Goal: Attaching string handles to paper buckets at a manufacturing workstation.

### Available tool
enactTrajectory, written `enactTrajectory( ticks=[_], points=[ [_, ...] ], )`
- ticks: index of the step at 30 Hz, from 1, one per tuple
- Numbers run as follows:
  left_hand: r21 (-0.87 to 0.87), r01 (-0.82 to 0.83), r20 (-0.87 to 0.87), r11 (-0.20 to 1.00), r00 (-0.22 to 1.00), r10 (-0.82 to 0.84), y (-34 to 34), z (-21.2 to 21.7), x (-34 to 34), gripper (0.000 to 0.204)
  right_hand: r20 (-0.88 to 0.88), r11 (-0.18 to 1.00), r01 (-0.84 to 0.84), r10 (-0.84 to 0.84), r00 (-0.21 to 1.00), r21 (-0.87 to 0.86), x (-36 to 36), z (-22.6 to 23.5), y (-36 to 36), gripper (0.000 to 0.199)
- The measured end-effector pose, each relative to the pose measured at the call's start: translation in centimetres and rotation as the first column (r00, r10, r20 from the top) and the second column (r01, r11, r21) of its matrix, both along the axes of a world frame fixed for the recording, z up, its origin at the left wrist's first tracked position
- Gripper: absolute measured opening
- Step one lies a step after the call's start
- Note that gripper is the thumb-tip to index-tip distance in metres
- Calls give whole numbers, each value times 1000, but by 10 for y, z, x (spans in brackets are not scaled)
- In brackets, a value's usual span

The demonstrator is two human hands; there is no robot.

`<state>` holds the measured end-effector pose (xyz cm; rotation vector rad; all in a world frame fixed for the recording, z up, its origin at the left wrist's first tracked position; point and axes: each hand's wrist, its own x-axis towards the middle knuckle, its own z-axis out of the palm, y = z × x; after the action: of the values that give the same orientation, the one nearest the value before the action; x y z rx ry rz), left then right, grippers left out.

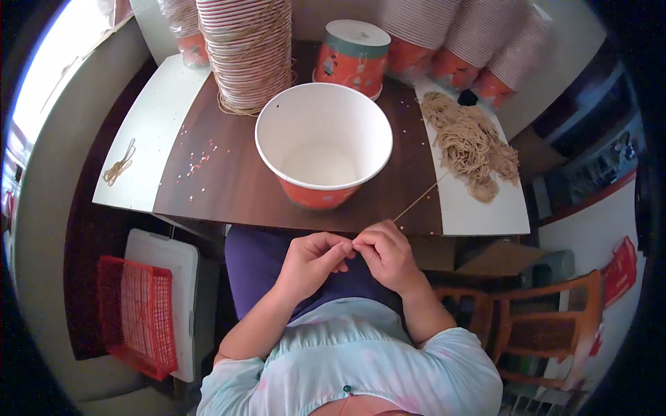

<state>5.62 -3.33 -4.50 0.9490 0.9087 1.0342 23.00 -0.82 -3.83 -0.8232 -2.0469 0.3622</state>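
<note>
My left hand [313,261] and my right hand [387,254] meet fingertip to fingertip just below the table's near edge, both pinching one thin tan string [420,199]. The string runs up and to the right toward a heap of tan string pieces [472,144] on the white right end of the table. A large open paper bucket [323,144], white inside and orange outside, stands on the brown tabletop [222,187] right in front of my hands.
Tall stacks of paper buckets [246,52] line the back, with one upside-down bucket [352,55] between them. A small string bundle [119,166] lies far left. A red mesh basket [135,315] sits at lower left and a wooden chair [548,326] at lower right.
</note>
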Motion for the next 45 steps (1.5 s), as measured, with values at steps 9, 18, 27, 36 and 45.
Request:
enactTrajectory(
  ticks=[9, 18, 27, 36, 45],
  points=[
    [101, -165, -53, 981, 984, 171, -12, 2, -18, 8, -103, 997, -64, 59, 993, -51, -22, -4, -7, 24],
    [21, -153, -151, 988, 976, 155, -26, 1, -38, 15, -29, 996, -81, 82, 996, 28, -36, -9, -11, 17],
    [-132, 23, -72, 991, 997, -32, -27, -5, -48, 19, 96, 977, -162, 150, 984, 136, -35, -10, -10, 22],
    [-47, 22, -106, 999, 994, -27, -27, -14, -47, 9, 84, 981, -173, 166, 983, 87, -34, -15, -14, 21],
    [92, -17, -338, 996, 940, 47, -43, -2, -42, 7, 95, 989, -146, 145, 985, 0, -30, -11, -29, 19]
  ],
)
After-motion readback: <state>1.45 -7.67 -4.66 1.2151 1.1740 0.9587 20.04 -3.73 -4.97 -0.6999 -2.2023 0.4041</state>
